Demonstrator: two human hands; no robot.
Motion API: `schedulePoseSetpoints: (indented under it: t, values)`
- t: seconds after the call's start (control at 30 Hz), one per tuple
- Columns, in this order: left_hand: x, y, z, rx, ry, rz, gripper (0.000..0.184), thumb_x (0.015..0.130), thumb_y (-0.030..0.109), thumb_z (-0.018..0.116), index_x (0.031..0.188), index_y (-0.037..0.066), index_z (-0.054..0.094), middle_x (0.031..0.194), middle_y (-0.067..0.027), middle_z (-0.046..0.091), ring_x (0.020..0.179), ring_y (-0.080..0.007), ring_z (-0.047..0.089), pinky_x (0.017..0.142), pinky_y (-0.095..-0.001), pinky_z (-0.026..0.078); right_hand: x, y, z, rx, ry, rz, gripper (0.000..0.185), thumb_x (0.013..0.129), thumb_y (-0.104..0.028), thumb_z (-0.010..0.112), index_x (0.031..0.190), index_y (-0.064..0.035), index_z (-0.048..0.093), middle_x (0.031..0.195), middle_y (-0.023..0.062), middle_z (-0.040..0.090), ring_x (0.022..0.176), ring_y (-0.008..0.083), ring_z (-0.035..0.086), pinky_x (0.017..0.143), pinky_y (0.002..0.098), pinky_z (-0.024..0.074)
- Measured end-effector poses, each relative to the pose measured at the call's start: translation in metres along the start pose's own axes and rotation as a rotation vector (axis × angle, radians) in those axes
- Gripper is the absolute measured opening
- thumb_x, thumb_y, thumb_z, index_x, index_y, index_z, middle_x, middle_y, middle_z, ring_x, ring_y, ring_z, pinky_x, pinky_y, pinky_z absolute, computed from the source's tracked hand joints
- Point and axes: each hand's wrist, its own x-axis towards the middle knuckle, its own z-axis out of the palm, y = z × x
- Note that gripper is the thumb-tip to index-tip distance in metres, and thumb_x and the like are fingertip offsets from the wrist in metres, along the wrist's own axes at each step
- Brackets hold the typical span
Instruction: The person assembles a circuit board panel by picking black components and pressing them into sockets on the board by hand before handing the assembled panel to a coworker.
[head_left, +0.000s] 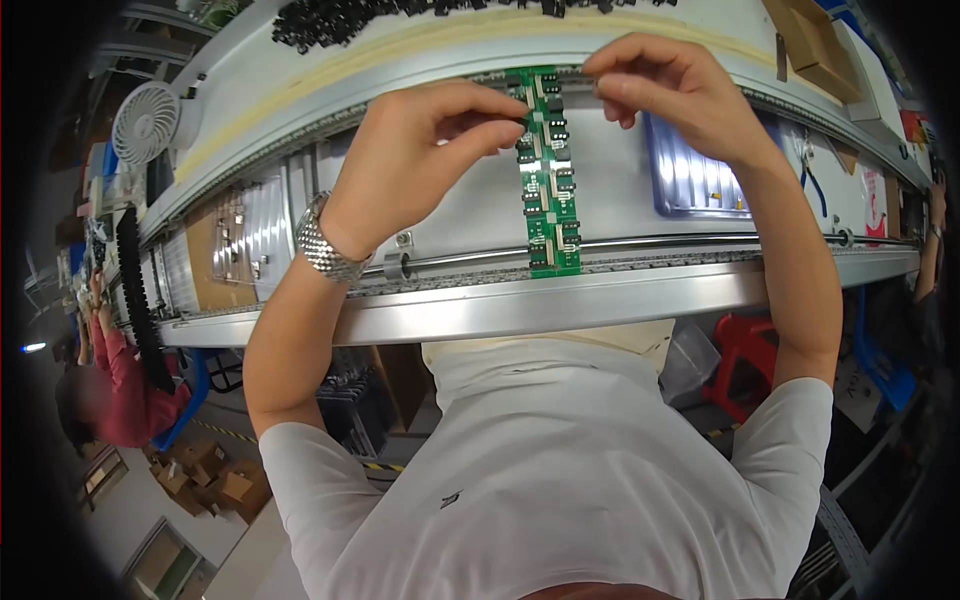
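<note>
A long narrow green circuit board (pixel 560 215) with black and white connectors lies across the two rails of a conveyor. My left hand (pixel 410 160), with a metal watch on its wrist, is curled at the board's upper left edge. Its thumb and index finger are bent toward each other over small parts there; what lies between them is too small to make out. Just right of the board's far end, my right hand (pixel 680 95) is raised with thumb and index finger pinched. Any small thing in that pinch cannot be made out.
Black parts (pixel 400 18) are heaped at the back. A blue tray (pixel 690 175) stands right of the board, with pliers (pixel 815 180) beyond it. A clear tray (pixel 240 235) and a white fan (pixel 148 122) are at left. The near metal rail (pixel 500 312) runs before me. A co-worker (pixel 120 390) sits far left.
</note>
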Motion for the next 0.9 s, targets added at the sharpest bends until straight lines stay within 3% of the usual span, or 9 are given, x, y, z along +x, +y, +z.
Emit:
schedulePoseSetpoints:
  t: [0.1, 0.3, 0.47, 0.63, 0.8, 0.9]
  values:
    - [-0.004, -0.01, 0.003, 0.517, -0.035, 0.226, 0.018, 0.084, 0.004, 0.073, 0.102, 0.002, 0.074, 0.089, -0.0052, 0.074, 0.066, -0.0162, 0.063, 0.064, -0.0269, 0.051, 0.003, -0.004, 0.0, 0.129, -0.018, 0.025, 0.016, 0.099, -0.009, 0.063, 0.107, 0.0014, 0.071, 0.089, 0.0076, 0.067, 0.074, 0.0135, 0.062, 0.069, 0.0249, 0.0528]
    - [-0.02, 0.0, 0.018, 0.545, 0.039, 0.236, 0.015, 0.082, 0.003, 0.073, 0.097, 0.004, 0.073, 0.084, -0.0049, 0.069, 0.06, -0.02, 0.056, 0.059, -0.0307, 0.046, -0.001, 0.009, 0.007, 0.231, 0.168, 0.259, 0.015, 0.092, -0.002, 0.066, 0.104, 0.0042, 0.073, 0.092, 0.0149, 0.073, 0.079, 0.0196, 0.071, 0.076, 0.0276, 0.0593]
    - [-0.023, 0.008, 0.026, 0.667, -0.022, 0.236, 0.016, 0.082, -0.002, 0.075, 0.098, 0.001, 0.075, 0.094, -0.0044, 0.072, 0.072, -0.0114, 0.061, 0.063, -0.0218, 0.05, -0.003, 0.033, 0.0, 0.391, 0.258, 0.174, 0.018, 0.091, 0.003, 0.069, 0.108, 0.0056, 0.072, 0.09, 0.0158, 0.074, 0.079, 0.0163, 0.072, 0.077, 0.0237, 0.061]
    - [-0.027, 0.003, 0.03, 0.63, -0.052, 0.151, 0.015, 0.082, -0.004, 0.075, 0.096, 0.001, 0.075, 0.095, -0.004, 0.071, 0.07, -0.0115, 0.057, 0.06, -0.022, 0.046, -0.006, 0.036, -0.005, 0.162, 0.03, 0.024, 0.01, 0.094, -0.005, 0.067, 0.099, 0.0003, 0.073, 0.093, 0.007, 0.069, 0.073, 0.0139, 0.062, 0.066, 0.0256, 0.0518]
    - [-0.027, -0.001, 0.034, 0.634, -0.046, 0.164, 0.015, 0.082, -0.005, 0.074, 0.096, 0.0, 0.074, 0.094, -0.0038, 0.07, 0.068, -0.0115, 0.055, 0.06, -0.0217, 0.046, -0.013, 0.028, 0.013, -0.021, 0.139, -0.146, 0.019, 0.087, 0.005, 0.072, 0.106, 0.0061, 0.073, 0.093, 0.0167, 0.074, 0.081, 0.0169, 0.072, 0.078, 0.0237, 0.0605]
    - [-0.028, -0.001, 0.035, 0.648, -0.04, 0.153, 0.015, 0.082, -0.004, 0.074, 0.096, 0.0, 0.074, 0.093, -0.0036, 0.07, 0.068, -0.0112, 0.054, 0.059, -0.0217, 0.045, -0.001, 0.008, 0.001, -0.008, 0.089, 0.21, 0.018, 0.086, 0.007, 0.073, 0.104, 0.0049, 0.074, 0.091, 0.0157, 0.074, 0.079, 0.0158, 0.071, 0.077, 0.0218, 0.0602]
